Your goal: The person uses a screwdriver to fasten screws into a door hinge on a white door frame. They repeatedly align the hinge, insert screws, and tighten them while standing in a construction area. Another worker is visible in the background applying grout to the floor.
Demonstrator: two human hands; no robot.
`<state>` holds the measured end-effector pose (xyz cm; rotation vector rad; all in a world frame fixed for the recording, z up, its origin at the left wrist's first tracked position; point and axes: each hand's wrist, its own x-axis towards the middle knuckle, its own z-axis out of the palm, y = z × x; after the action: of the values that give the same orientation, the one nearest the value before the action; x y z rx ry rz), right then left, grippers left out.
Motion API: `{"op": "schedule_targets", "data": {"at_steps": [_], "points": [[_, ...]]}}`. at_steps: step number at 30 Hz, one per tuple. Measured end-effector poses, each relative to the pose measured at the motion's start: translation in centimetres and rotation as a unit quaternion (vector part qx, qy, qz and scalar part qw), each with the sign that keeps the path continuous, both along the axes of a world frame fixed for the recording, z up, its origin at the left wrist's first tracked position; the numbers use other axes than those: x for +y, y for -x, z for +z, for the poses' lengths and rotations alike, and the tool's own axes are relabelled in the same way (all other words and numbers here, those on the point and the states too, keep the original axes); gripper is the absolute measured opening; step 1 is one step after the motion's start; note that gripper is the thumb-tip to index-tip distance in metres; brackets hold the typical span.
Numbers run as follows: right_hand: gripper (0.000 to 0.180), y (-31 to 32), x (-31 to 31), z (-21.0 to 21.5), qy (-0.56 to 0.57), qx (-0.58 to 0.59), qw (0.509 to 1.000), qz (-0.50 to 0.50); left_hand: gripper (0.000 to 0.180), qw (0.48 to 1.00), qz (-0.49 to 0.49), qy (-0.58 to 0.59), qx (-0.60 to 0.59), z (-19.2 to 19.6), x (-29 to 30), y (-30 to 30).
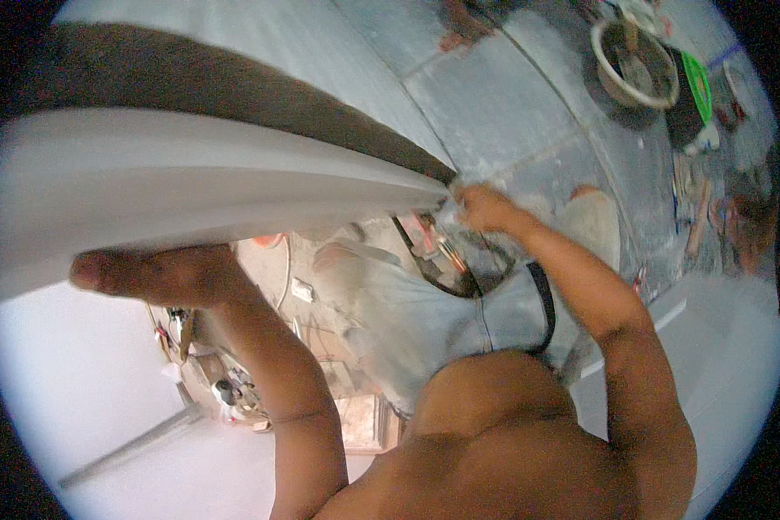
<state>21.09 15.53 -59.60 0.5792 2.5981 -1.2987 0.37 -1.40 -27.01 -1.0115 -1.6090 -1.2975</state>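
One white molding [225,169] runs from the left of the frame to its centre. My two hands are at it: the left hand [160,276] against its lower edge, the blurred right hand [485,209] by its narrow end; whether either grasps it, I cannot tell. One bucket [614,84] sits upper right.

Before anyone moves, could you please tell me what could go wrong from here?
The long white ridged piece might slip or tip, since the left hand is at its lower edge and the right hand at its right end. If it dropped, it could strike the small items scattered below.
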Motion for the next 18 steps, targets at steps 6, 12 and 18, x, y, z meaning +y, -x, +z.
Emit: {"op": "schedule_targets", "data": {"at_steps": [6,12,18], "points": [[0.048,2.3,-10.4,-11.5,-0.073,-0.106,0.98,0.154,0.06,0.983,-0.107,-0.121,-0.091,-0.3,1.5,-0.8],[0.062,3.3,-13.6,-12.8,-0.041,-0.13,0.988,0.071,0.074,0.985,0.013,-0.099,-0.139,-1.4,-0.1,-1.1],[0.08,2.3,-12.8,-12.5,-0.062,-0.063,0.994,0.067,0.082,0.993,0.074,0.02,-0.095,-1.9,-0.6,-0.8]]}}
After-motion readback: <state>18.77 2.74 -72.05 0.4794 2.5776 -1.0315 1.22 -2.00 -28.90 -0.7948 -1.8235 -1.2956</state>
